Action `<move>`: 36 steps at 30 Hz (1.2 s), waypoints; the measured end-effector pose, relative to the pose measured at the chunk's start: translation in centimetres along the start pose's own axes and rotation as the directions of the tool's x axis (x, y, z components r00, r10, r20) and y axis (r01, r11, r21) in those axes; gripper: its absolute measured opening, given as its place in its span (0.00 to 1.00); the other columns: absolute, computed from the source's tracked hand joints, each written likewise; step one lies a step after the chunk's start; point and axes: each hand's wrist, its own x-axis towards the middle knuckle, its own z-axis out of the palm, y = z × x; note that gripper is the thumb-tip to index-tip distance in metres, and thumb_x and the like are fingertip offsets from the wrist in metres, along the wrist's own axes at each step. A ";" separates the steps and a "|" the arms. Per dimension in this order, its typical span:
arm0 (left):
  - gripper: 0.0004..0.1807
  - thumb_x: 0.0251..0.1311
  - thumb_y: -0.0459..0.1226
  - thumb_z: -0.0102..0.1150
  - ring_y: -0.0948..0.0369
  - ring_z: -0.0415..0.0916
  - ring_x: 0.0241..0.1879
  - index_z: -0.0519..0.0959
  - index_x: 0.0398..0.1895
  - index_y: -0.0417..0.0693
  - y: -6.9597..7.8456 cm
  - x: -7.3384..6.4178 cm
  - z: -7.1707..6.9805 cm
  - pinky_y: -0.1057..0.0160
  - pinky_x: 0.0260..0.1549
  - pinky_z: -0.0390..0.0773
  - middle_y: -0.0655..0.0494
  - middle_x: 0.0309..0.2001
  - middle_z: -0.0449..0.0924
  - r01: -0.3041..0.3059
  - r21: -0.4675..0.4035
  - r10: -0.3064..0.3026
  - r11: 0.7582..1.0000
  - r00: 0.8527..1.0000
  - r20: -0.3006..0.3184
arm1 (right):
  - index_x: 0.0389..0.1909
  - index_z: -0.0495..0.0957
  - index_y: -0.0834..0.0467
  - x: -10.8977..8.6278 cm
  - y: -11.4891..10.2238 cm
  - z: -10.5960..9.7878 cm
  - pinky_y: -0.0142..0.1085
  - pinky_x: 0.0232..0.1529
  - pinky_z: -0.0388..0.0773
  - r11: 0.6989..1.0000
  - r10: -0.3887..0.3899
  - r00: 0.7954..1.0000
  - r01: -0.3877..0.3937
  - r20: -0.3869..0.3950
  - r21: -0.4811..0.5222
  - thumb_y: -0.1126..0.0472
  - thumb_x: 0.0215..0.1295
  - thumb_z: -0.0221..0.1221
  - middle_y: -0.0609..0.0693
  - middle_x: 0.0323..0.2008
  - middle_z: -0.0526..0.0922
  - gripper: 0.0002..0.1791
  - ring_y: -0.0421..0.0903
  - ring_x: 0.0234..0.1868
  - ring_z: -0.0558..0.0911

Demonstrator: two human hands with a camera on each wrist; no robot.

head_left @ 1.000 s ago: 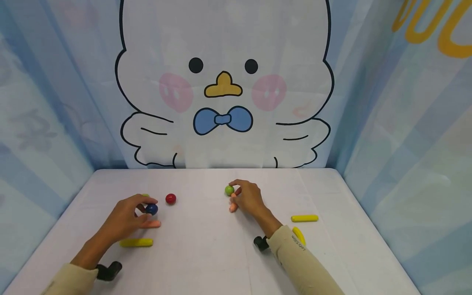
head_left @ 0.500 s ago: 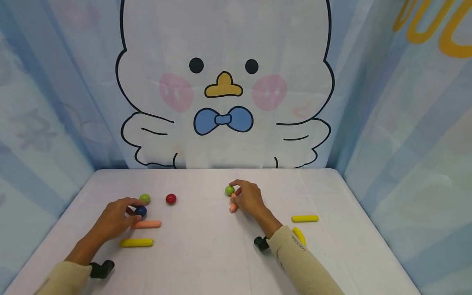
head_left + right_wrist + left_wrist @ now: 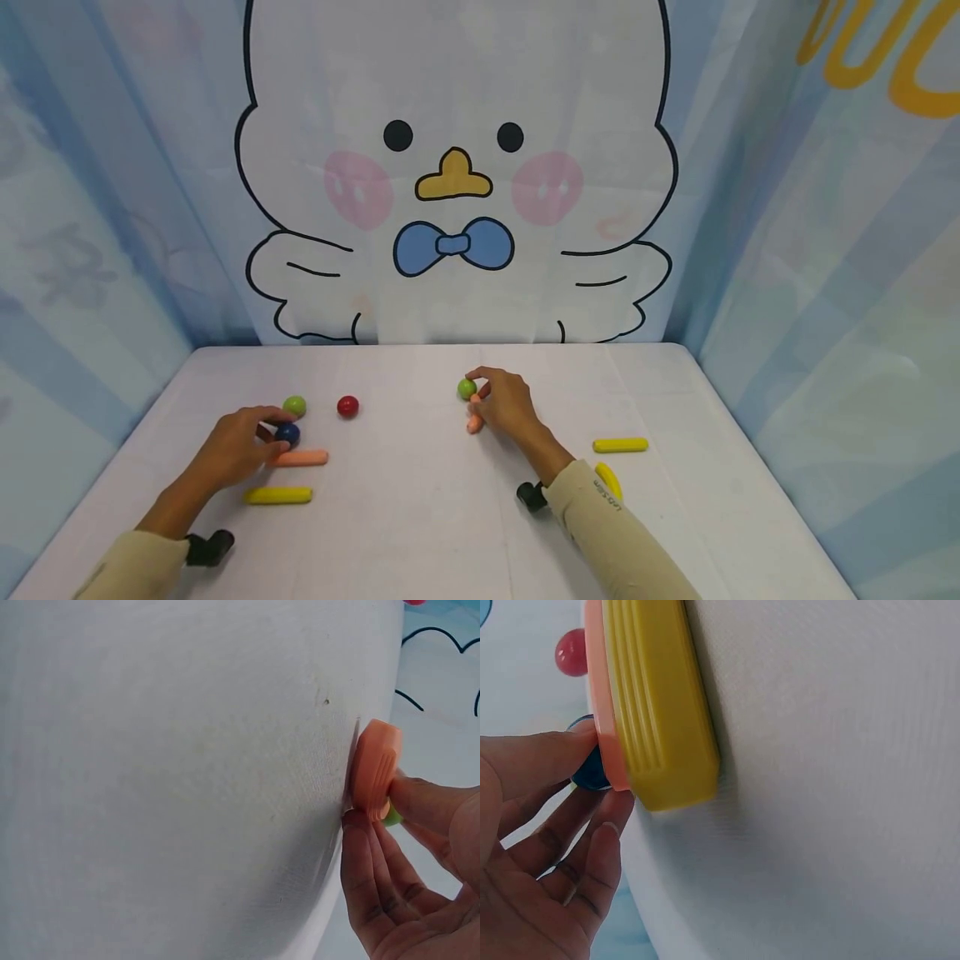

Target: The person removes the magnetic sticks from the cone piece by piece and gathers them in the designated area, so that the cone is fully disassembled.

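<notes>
On the left, the person's left hand [image 3: 236,446] pinches a blue ball [image 3: 288,434] between thumb and fingers, down at the table. A green ball [image 3: 295,406] lies just behind it, a red ball [image 3: 348,407] to its right. In front of the hand are a straight orange stick [image 3: 303,457] and a ribbed yellow stick [image 3: 664,712]. Near the middle, the right hand [image 3: 510,406] has finger and thumb around another green ball [image 3: 467,388]. A short orange piece [image 3: 375,769] sits right in front of that ball, close to the thumb, which partly covers it in the head view.
A straight yellow stick [image 3: 620,445] lies to the right, with a curved yellow piece [image 3: 609,481] partly behind the right sleeve [image 3: 611,529]. The white table [image 3: 420,533] ends at a printed cloth backdrop [image 3: 457,292], and cloth walls flank both sides.
Over the first half second the left hand moved left with the blue ball, uncovering the green ball and more of the orange stick. The right hand stayed in place.
</notes>
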 end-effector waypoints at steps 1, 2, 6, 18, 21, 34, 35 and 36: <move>0.24 0.64 0.31 0.71 0.46 0.82 0.48 0.81 0.63 0.38 0.0 0.0 -0.1 0.48 0.45 0.89 0.30 0.61 0.79 0.001 -0.002 -0.001 1.000 1.000 0.001 | 0.60 0.85 0.49 0.0 0.0 0.0 0.37 0.39 0.75 1.000 0.002 1.000 -0.002 0.001 0.001 0.66 0.62 0.74 0.50 0.36 0.87 0.25 0.46 0.36 0.79; 0.24 0.64 0.32 0.71 0.46 0.82 0.47 0.81 0.63 0.38 0.0 -0.1 -0.1 0.48 0.45 0.89 0.30 0.61 0.80 -0.001 0.000 0.001 1.000 1.000 -0.002 | 0.60 0.85 0.49 0.0 0.0 0.0 0.37 0.39 0.74 1.000 0.004 1.000 -0.004 0.001 0.003 0.66 0.62 0.74 0.50 0.36 0.87 0.25 0.46 0.36 0.79; 0.24 0.63 0.34 0.72 0.47 0.82 0.45 0.81 0.62 0.38 0.3 -0.5 -0.3 0.50 0.41 0.88 0.32 0.57 0.82 -0.004 0.022 0.005 1.000 0.999 -0.044 | 0.60 0.85 0.49 -0.1 0.0 -0.1 0.37 0.39 0.74 1.000 0.004 1.000 -0.004 -0.003 0.009 0.67 0.62 0.74 0.51 0.36 0.88 0.25 0.46 0.36 0.79; 0.23 0.58 0.34 0.78 0.46 0.80 0.43 0.86 0.58 0.43 4.3 -1.6 -0.8 0.52 0.36 0.83 0.36 0.53 0.84 -0.151 0.163 0.196 0.975 0.931 -0.307 | 0.62 0.85 0.48 -0.2 0.0 0.0 0.39 0.41 0.75 1.000 -0.001 1.000 0.001 0.016 0.010 0.66 0.63 0.74 0.51 0.39 0.88 0.26 0.47 0.38 0.80; 0.23 0.57 0.33 0.79 0.47 0.81 0.43 0.87 0.57 0.45 5.9 -1.5 -0.4 0.47 0.41 0.86 0.39 0.50 0.85 -0.205 0.181 0.257 0.962 0.905 -0.339 | 0.62 0.84 0.48 -0.2 0.0 0.0 0.42 0.45 0.77 1.000 -0.004 1.000 0.004 0.021 0.008 0.65 0.63 0.74 0.50 0.38 0.88 0.26 0.47 0.40 0.81; 0.22 0.59 0.36 0.79 0.50 0.82 0.50 0.87 0.58 0.52 12.2 0.9 4.3 0.50 0.49 0.86 0.49 0.53 0.86 -0.297 0.120 0.318 0.947 0.920 -0.230 | 0.52 0.88 0.50 -0.6 0.0 -0.1 0.42 0.45 0.78 1.000 0.018 0.999 -0.019 0.038 0.022 0.65 0.59 0.76 0.48 0.37 0.88 0.20 0.47 0.41 0.82; 0.22 0.60 0.36 0.78 0.51 0.81 0.48 0.87 0.58 0.52 12.6 1.2 4.7 0.52 0.47 0.85 0.50 0.53 0.86 -0.301 0.118 0.320 0.946 0.923 -0.216 | 0.50 0.88 0.51 -0.7 0.0 -0.1 0.42 0.45 0.78 1.000 0.017 0.999 -0.018 0.038 0.024 0.65 0.58 0.76 0.47 0.36 0.89 0.18 0.47 0.41 0.82; 0.22 0.60 0.36 0.78 0.52 0.81 0.47 0.87 0.58 0.52 12.9 1.4 5.2 0.54 0.46 0.84 0.51 0.53 0.86 -0.306 0.118 0.325 0.945 0.924 -0.203 | 0.48 0.89 0.52 -0.7 0.0 -0.2 0.42 0.46 0.78 1.000 0.014 0.999 -0.015 0.039 0.026 0.65 0.58 0.77 0.47 0.35 0.89 0.17 0.47 0.41 0.83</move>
